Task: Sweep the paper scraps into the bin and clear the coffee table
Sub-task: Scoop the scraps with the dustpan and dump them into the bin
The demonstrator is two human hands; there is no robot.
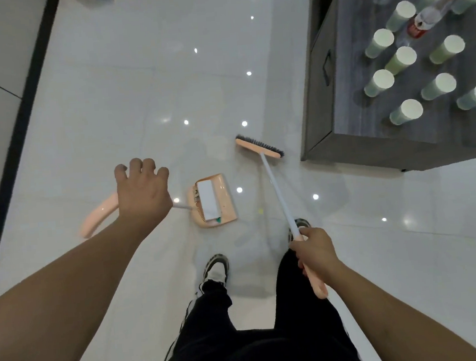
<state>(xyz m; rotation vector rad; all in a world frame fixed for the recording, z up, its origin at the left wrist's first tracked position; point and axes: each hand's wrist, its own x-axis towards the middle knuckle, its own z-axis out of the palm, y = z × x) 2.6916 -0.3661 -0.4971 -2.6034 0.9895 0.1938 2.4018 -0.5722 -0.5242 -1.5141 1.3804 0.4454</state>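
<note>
The left hand (143,193) has its grip curled around the peach handle (99,217) of the dustpan (214,201), which rests on the white floor (126,103) at centre and holds a white paper scrap (208,198). The right hand (315,252) has its grip clamped on the white pole of the broom (259,146), whose bristled head touches the floor just right of and beyond the dustpan. At far right, the grey tabletop (370,122) carries upright paper cups (382,82) and a lying plastic bottle (429,15).
</note>
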